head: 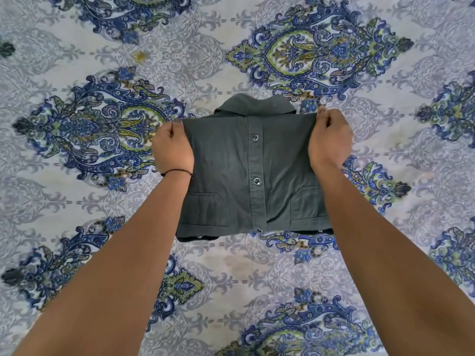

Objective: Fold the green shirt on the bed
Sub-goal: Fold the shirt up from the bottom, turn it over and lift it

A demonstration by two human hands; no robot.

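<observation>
Patterned blue-and-green bed sheet fills the view, and at its centre the dark green shirt is laid folded into a rough square, with its collar at 12 o'clock and its row of snaps run from 12 towards 6 o'clock. The upper folded edge is pinched at the 10 o'clock corner by the left hand and at the 2 o'clock corner by the right hand, fingers curled on the cloth. A thin dark cord is worn on the left wrist.
</observation>
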